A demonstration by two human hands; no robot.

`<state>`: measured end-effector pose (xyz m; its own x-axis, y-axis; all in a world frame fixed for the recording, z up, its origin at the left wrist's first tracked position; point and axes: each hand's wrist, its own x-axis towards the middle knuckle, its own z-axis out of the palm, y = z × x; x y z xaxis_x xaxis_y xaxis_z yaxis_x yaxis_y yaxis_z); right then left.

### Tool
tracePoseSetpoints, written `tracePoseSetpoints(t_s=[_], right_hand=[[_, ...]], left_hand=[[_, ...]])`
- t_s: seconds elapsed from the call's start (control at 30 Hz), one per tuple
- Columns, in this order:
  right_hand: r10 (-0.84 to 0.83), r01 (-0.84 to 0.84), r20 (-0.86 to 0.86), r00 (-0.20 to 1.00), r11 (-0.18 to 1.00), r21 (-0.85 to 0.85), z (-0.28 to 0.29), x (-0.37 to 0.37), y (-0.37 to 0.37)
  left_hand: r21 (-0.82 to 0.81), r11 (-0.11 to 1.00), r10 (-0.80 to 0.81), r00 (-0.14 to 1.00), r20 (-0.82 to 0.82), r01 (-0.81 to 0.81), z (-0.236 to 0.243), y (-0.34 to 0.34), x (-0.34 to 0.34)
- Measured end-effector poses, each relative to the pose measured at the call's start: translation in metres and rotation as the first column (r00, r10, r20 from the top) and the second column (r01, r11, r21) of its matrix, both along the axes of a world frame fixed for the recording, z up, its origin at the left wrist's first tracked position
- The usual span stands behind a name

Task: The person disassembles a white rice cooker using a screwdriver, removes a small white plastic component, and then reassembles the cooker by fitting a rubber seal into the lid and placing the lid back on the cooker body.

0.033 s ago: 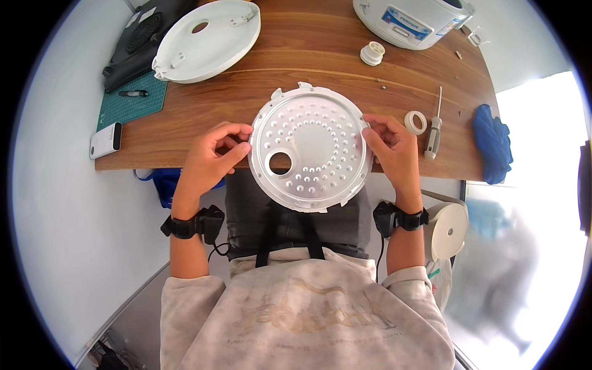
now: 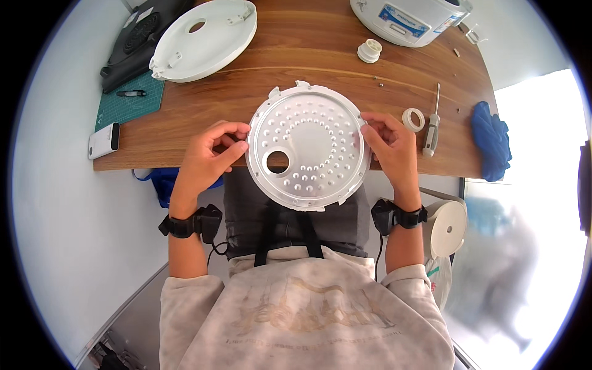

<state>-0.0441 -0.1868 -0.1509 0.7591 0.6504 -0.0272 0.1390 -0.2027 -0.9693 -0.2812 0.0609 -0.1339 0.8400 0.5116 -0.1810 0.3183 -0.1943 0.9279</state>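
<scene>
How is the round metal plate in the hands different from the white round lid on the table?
The metal plate is silvery and dimpled; the white lid is smooth plastic. The left hand and right hand hold the plate by its edges at the near table edge; the lid lies untouched at the far left. Both are round, each with one round hole.

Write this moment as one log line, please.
left hand: holds plate | right hand: holds plate | plate: over table edge

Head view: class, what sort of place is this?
Probably a small repair bench: a wooden table with a screwdriver, a green cutting mat and a rice cooker, its dimpled metal plate held in both hands.
</scene>
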Motion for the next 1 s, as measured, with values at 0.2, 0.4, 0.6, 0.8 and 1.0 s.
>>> tracePoseSetpoints(t_s=[0.2, 0.4, 0.6, 0.8, 1.0], right_hand=[[0.012, -0.013, 0.019, 1.0, 0.999, 0.03, -0.001, 0.0, -0.001], [0.024, -0.024, 0.005, 1.0, 0.998, 0.066, -0.002, 0.002, -0.003], [0.045, -0.042, -0.033, 0.998, 0.994, 0.103, 0.0, 0.002, -0.005], [0.056, -0.045, -0.088, 0.995, 0.992, 0.12, 0.004, 0.001, -0.006], [0.088, -0.072, -0.103, 0.991, 0.985, 0.156, 0.002, 0.003, -0.007]], left_hand=[[-0.062, 0.997, 0.052, 0.998, 0.034, -0.049, 0.001, -0.004, 0.001], [-0.019, 0.999, -0.042, 0.994, 0.097, 0.044, -0.004, 0.0, -0.002], [-0.158, 0.984, -0.064, 0.993, 0.1, 0.08, -0.009, 0.007, -0.006], [-0.031, 0.996, -0.082, 0.992, 0.094, 0.086, -0.007, 0.004, -0.005], [0.048, 0.996, -0.081, 0.993, 0.084, 0.077, -0.007, 0.001, -0.004]])
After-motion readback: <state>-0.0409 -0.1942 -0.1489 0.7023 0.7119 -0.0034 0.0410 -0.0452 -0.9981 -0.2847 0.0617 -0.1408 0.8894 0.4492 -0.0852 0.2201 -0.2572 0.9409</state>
